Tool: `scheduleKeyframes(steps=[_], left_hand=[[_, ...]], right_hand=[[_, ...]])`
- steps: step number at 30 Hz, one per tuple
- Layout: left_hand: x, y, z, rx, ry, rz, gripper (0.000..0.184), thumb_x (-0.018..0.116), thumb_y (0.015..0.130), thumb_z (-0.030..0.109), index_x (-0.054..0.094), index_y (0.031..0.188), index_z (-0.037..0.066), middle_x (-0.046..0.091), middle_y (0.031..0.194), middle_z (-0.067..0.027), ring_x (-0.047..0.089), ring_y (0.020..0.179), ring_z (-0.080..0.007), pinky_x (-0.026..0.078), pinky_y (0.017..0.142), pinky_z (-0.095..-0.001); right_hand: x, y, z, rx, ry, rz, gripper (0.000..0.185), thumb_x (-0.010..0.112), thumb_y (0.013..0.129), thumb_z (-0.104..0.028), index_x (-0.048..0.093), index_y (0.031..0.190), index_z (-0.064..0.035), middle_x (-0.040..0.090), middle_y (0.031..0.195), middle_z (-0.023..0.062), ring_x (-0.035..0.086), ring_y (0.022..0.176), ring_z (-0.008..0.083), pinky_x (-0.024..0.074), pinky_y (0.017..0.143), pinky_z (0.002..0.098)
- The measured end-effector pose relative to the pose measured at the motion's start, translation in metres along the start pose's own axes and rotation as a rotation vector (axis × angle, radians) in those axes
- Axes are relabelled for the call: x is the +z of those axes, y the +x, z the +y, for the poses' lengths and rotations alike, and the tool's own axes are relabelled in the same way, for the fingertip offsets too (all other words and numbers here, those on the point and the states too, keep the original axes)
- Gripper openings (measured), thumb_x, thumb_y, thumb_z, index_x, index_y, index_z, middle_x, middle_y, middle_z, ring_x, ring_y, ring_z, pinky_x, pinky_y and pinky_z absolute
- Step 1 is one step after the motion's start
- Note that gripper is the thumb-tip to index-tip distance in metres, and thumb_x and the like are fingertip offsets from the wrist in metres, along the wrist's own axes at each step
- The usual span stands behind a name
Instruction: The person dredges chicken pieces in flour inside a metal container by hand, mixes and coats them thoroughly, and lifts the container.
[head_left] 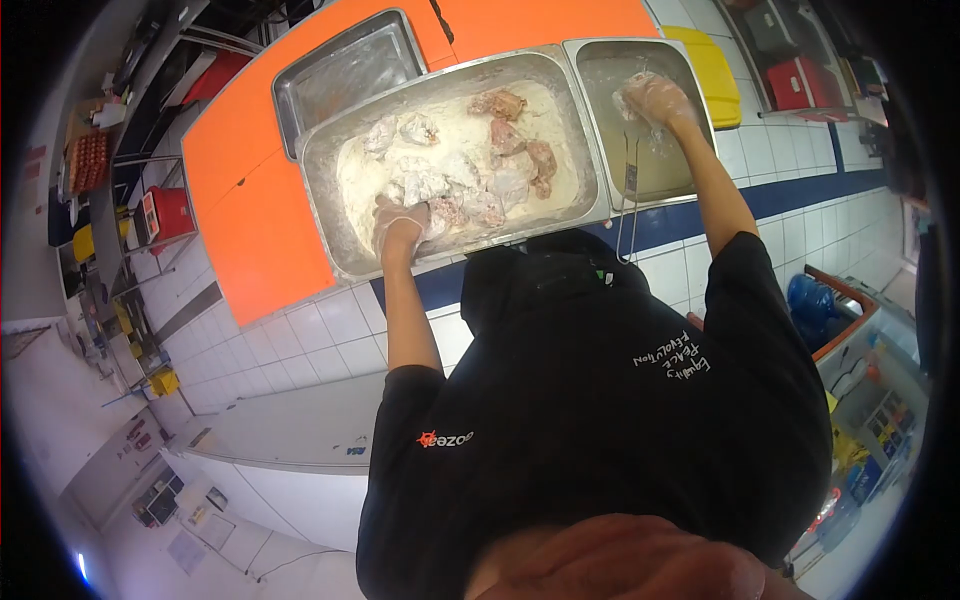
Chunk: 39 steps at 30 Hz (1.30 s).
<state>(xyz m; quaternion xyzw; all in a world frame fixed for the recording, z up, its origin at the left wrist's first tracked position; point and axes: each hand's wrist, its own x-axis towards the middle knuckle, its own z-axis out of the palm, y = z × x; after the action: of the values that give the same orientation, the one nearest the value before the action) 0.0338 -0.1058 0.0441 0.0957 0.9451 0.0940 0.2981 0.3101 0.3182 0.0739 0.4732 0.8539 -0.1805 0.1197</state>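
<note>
My left hand (pixel 400 222), in what looks like a clear, flour-dusted glove, is low in the large metal tray (pixel 322 222). Its thumb stands apart from the fingers, whose tips are partly lost in the flour (pixel 365 170). Beside it lie flour-coated chicken pieces (pixel 450 208); redder, barely coated chicken pieces (pixel 508 140) lie farther right. My right hand (pixel 658 98), also whitened, curls over the smaller metal pan (pixel 702 150) of cloudy liquid. Whatever its closed fingers hold is hidden. A long wire handle (pixel 630 180) leans across the pan's near rim.
Behind the large tray, a shallow metal tray (pixel 345 85) rests on the orange tabletop (pixel 235 190). A yellow lid or board (pixel 715 80) sits behind the pan. At right are a blue bottle (pixel 810 300) and a counter; a white chest freezer (pixel 290 440) stands at left.
</note>
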Motion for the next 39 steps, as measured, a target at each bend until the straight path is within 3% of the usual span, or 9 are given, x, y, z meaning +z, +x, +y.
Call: scheduleKeyframes(steps=[5,8,13,17,19,27,29,38,39], left_hand=[[0.007,0.000,-0.001,-0.013,-0.005,0.050,0.090,0.069,0.078,0.041,0.038,0.150,-0.002,0.055,0.141,-0.0307,0.061,0.124,-0.0458,0.049,0.105,-0.0477],[0.009,-0.001,-0.005,0.026,0.009,0.073,0.088,0.067,0.080,0.039,0.035,0.152,-0.001,0.053,0.144,-0.0304,0.061,0.125,-0.0456,0.049,0.106,-0.0475],[0.013,0.017,-0.017,0.021,-0.009,-0.012,0.087,0.066,0.082,0.036,0.032,0.153,0.000,0.061,0.134,-0.0299,0.064,0.121,-0.0443,0.049,0.104,-0.0475],[0.015,0.030,-0.021,0.032,-0.021,-0.085,0.084,0.066,0.082,0.036,0.034,0.151,0.000,0.066,0.127,-0.0297,0.065,0.119,-0.0434,0.050,0.103,-0.0475],[-0.004,0.012,-0.007,0.044,-0.110,-0.095,0.081,0.067,0.082,0.037,0.036,0.148,0.000,0.068,0.123,-0.0295,0.066,0.118,-0.0428,0.050,0.102,-0.0480],[0.046,0.054,-0.046,0.200,-0.024,0.139,0.077,0.068,0.083,0.042,0.039,0.144,0.003,0.057,0.137,-0.0348,0.059,0.126,-0.0472,0.048,0.105,-0.0484],[0.013,0.019,-0.018,0.044,-0.066,0.051,0.081,0.068,0.085,0.042,0.036,0.148,0.002,0.051,0.143,-0.0355,0.057,0.128,-0.0480,0.048,0.106,-0.0472],[0.011,0.030,-0.051,0.089,-0.181,0.005,0.074,0.067,0.086,0.034,0.046,0.142,-0.008,0.066,0.125,-0.0327,0.063,0.121,-0.0437,0.049,0.104,-0.0438],[0.009,0.030,-0.057,0.078,-0.180,0.007,0.074,0.067,0.086,0.034,0.046,0.142,-0.008,0.066,0.125,-0.0327,0.063,0.121,-0.0437,0.049,0.104,-0.0438]], right_hand=[[0.039,0.032,0.017,-0.099,-0.154,0.094,0.036,0.047,0.095,-0.031,0.069,0.113,-0.0085,0.068,0.123,0.0225,0.064,0.114,0.0425,0.0516,0.097,0.0487],[0.019,0.028,0.012,-0.245,-0.316,-0.102,0.045,0.052,0.091,-0.036,0.072,0.121,-0.0088,0.066,0.133,0.0207,0.061,0.124,0.0427,0.0485,0.103,0.0468],[0.003,0.031,0.053,-0.663,-0.154,0.275,0.020,0.048,0.092,-0.023,0.054,0.088,-0.0040,0.061,0.093,0.0189,0.060,0.098,0.0409,0.0481,0.085,0.0475],[-0.024,0.014,0.051,-0.639,-0.154,0.277,0.022,0.048,0.095,-0.024,0.055,0.090,-0.0031,0.063,0.097,0.0192,0.060,0.098,0.0402,0.0469,0.084,0.0471],[-0.035,-0.005,0.034,-0.363,0.057,0.182,0.019,0.048,0.095,-0.022,0.057,0.095,-0.0047,0.065,0.106,0.0184,0.061,0.106,0.0399,0.0493,0.090,0.0481],[-0.007,-0.001,0.054,-0.492,0.006,0.327,0.026,0.047,0.101,-0.027,0.061,0.104,-0.0057,0.064,0.103,0.0206,0.061,0.102,0.0388,0.0475,0.088,0.0472],[-0.002,-0.011,0.054,-0.431,-0.075,0.275,0.026,0.047,0.101,-0.027,0.062,0.105,-0.0056,0.064,0.103,0.0202,0.061,0.102,0.0392,0.0481,0.088,0.0470],[-0.015,-0.045,0.033,-0.446,-0.048,0.477,0.021,0.057,0.099,-0.021,0.067,0.109,-0.0057,0.069,0.103,0.0121,0.066,0.097,0.0301,0.0517,0.084,0.0407],[-0.030,-0.060,0.008,-0.274,0.271,0.386,0.029,0.060,0.098,-0.029,0.068,0.108,-0.0032,0.068,0.097,0.0150,0.066,0.091,0.0281,0.0509,0.081,0.0394]])
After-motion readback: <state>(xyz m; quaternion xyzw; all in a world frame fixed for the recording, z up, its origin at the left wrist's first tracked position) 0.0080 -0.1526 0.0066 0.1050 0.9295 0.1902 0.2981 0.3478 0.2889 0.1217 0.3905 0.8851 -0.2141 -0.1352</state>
